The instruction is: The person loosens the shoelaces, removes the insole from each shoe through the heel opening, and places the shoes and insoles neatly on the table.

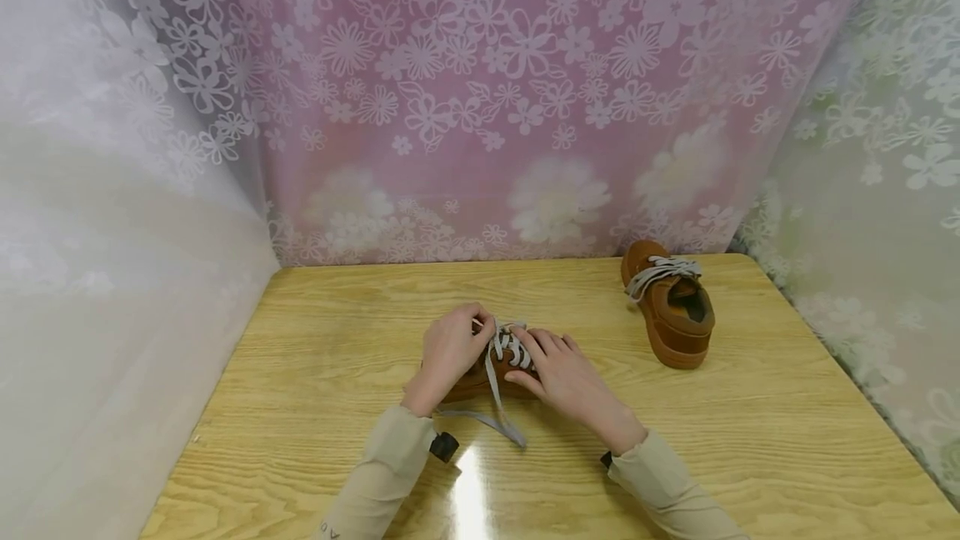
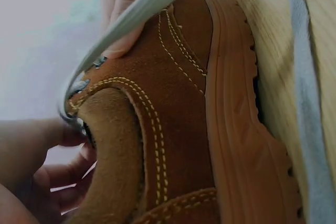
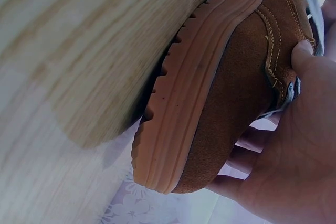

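Note:
A brown suede shoe (image 1: 469, 387) with yellow stitching and a thick tan sole sits on the table between the hands, toe to the right. My left hand (image 1: 448, 348) is at its ankle opening, thumb and fingertips pinching the grey shoelace (image 2: 75, 80) by the top eyelet. From there one lace end runs over the near side and lies on the tabletop. My right hand (image 1: 572, 377) grips the front of the shoe (image 3: 231, 93), its thumb on the near side by the eyelets and its other fingers across the far side.
A matching brown shoe (image 1: 675, 338) with grey laces stands at the back right of the wooden table (image 1: 322, 332). Flowered cloth (image 1: 480, 90) hangs behind the table, and pale sheets flank it on both sides.

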Available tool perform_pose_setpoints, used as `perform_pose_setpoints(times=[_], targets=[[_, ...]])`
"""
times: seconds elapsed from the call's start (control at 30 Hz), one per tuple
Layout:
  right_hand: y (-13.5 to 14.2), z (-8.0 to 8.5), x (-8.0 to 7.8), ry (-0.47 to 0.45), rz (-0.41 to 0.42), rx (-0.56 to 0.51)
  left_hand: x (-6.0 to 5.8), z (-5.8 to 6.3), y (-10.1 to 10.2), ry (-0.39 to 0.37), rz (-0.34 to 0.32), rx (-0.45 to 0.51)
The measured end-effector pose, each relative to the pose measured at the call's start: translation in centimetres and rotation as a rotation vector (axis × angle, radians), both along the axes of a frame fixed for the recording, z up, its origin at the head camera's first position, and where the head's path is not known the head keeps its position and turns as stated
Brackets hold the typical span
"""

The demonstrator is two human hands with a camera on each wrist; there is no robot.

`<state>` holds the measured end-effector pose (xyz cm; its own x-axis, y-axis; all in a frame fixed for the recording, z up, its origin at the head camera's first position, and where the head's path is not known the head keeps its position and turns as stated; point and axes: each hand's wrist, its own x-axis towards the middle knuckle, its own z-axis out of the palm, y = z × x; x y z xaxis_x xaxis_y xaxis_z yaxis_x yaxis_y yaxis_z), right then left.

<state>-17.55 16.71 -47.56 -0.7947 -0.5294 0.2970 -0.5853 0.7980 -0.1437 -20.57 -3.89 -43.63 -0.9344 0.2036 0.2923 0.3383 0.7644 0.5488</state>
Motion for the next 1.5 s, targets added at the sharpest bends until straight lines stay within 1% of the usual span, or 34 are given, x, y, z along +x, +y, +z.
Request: perform_pose_setpoints(times=[0.1,0.17,0.2,0.23,0.27,0.43,0.47,0.5,0.53,0.6,0.67,0.73,0.77,0.83,0.97,1.07,1.13,1.17,1.23,1.3,1.33,1.5], targets=[[-0.1,-0.1,0.0,-0.014,-0.005,0.004,-0.6,0.0,-0.1,0.013,0.051,0.000],[-0.2,-0.2,0.0,-0.016,-0.004,0.006,-0.7,0.1,-0.3,0.021,0.051,0.011],[-0.2,-0.2,0.0,-0.016,-0.003,0.005,-0.8,0.2,-0.4,0.030,0.034,0.005],[-0.2,-0.3,0.0,-0.015,-0.003,0.004,-0.7,0.2,-0.5,0.035,-0.001,-0.002],[-0.2,-0.3,0.0,-0.014,-0.003,0.003,-0.6,0.4,-0.6,0.034,-0.049,-0.006],[0.0,-0.3,-0.1,0.005,-0.006,0.007,-0.3,0.9,-0.8,0.026,-0.332,-0.076],[0.0,-0.3,-0.1,0.011,-0.006,0.009,-0.2,1.0,-0.7,0.022,-0.369,-0.093],[0.0,-0.3,-0.1,0.017,-0.004,0.012,-0.2,1.0,-0.7,0.026,-0.392,-0.114],[0.0,-0.2,-0.1,0.019,-0.002,0.013,-0.2,1.1,-0.6,0.025,-0.402,-0.127],[0.1,-0.2,-0.1,0.026,0.002,0.017,-0.2,1.2,-0.5,0.041,-0.386,-0.151],[0.1,-0.2,-0.1,0.024,0.006,0.015,-0.3,1.3,-0.4,0.055,-0.340,-0.150],[0.1,-0.3,-0.1,0.016,0.008,0.008,-0.5,1.4,-0.3,0.069,-0.285,-0.121],[0.0,-0.3,-0.1,0.012,0.007,0.005,-0.6,1.4,-0.3,0.072,-0.261,-0.096],[0.0,-0.3,-0.1,0.003,0.005,-0.007,-0.8,1.5,-0.2,0.068,-0.233,-0.027],[0.0,-0.1,-0.1,-0.007,0.000,-0.006,-1.3,1.4,0.2,0.056,-0.189,0.146],[-0.1,0.0,-0.1,-0.016,0.000,-0.002,-1.7,1.1,0.6,0.053,-0.120,0.234],[-0.1,-0.1,-0.1,-0.018,-0.001,-0.004,-1.9,0.8,0.7,0.043,-0.059,0.244],[-0.2,-0.1,0.0,-0.015,0.001,-0.006,-2.0,0.7,0.7,0.038,-0.032,0.226],[-0.2,-0.1,0.0,-0.011,0.001,-0.008,-2.0,0.6,0.7,0.041,-0.009,0.160],[-0.1,-0.2,0.0,0.000,0.004,-0.009,-1.9,0.7,0.7,0.056,-0.029,0.085],[-0.1,-0.2,0.0,0.004,0.005,-0.009,-1.8,0.8,0.6,0.070,-0.055,0.051],[0.1,-0.3,-0.2,0.022,0.006,-0.001,-1.0,1.6,0.1,0.150,-0.251,-0.077]])
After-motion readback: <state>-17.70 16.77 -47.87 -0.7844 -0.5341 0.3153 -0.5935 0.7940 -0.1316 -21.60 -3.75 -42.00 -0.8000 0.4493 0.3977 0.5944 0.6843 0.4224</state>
